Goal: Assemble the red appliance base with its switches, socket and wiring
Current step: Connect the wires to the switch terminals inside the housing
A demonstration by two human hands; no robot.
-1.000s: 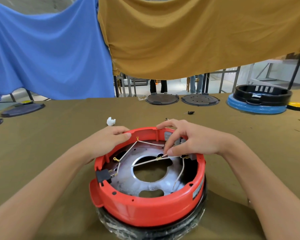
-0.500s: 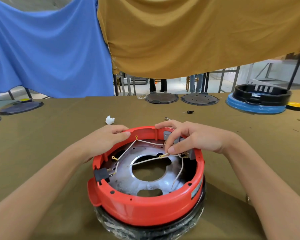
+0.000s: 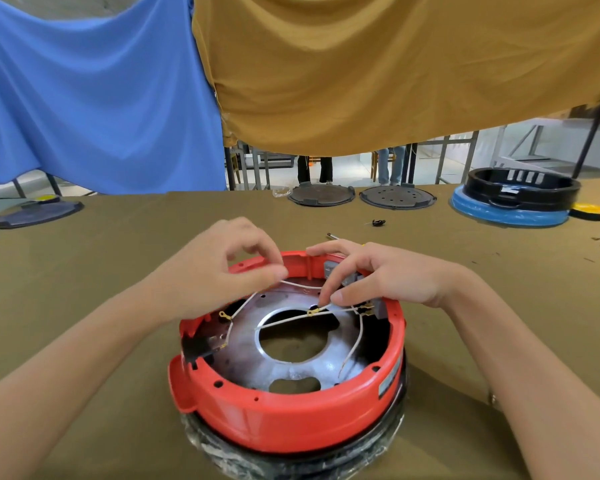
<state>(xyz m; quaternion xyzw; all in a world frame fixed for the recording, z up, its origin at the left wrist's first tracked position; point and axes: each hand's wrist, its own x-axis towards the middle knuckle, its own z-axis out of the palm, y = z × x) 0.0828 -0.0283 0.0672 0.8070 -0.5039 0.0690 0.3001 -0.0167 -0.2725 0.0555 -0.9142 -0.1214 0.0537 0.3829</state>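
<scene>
At lower centre, the red base (image 3: 291, 407) sits on our olive-covered desk (image 3: 101, 258). Our left hand (image 3: 205, 282) and right hand (image 3: 381, 278) each pinch a white wire (image 3: 298, 284). Blue cloth (image 3: 84, 91) and mustard cloth (image 3: 395, 64) hang behind.

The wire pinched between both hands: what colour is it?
White wire, with gold-coloured terminals; head view shows it.

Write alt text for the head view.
Both hands work white wires inside a red appliance base on an olive-covered table: the left hand pinches one wire, the right hand pinches another near its brass terminal.
</scene>
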